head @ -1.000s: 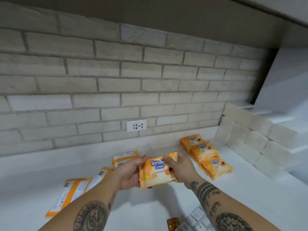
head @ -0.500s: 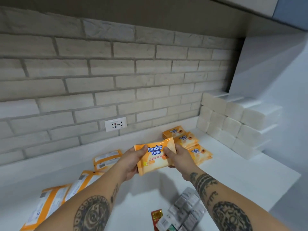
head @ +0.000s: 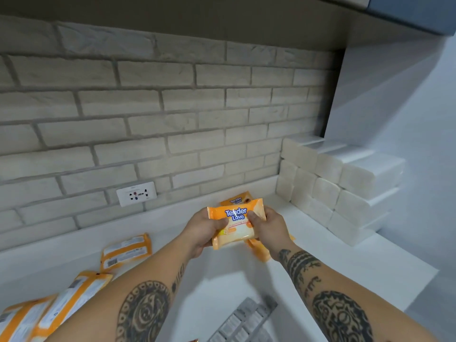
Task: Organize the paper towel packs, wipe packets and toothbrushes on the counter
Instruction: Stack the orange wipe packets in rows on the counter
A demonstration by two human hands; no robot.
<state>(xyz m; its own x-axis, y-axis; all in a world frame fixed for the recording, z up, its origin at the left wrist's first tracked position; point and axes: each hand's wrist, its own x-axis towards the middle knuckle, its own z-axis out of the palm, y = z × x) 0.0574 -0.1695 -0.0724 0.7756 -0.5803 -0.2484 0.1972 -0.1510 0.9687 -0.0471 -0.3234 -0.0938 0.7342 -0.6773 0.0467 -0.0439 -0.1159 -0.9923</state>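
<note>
Both hands hold one orange "Tender Love" wipe packet (head: 237, 222) above the white counter (head: 370, 275), label facing me. My left hand (head: 203, 230) grips its left edge and my right hand (head: 267, 224) its right edge. Right under and behind it lies a row of matching wipe packets (head: 238, 199), mostly hidden by the hands. More wipe packets lie face down at the left: one (head: 125, 251) near the wall, others (head: 61, 302) by the lower-left corner. White paper towel packs (head: 328, 188) are stacked against the right wall. Grey blister-packed items (head: 243, 322) lie at the bottom; their contents are unclear.
A brick backsplash runs behind the counter with a white power socket (head: 136, 193) in it. A cabinet (head: 414, 11) hangs overhead at the right. The counter's front right edge (head: 417, 292) drops off beside a pale wall.
Both hands have carried the held packet forward and to the right, over the row of packets by the paper towels. The view has turned right and tilted down.
</note>
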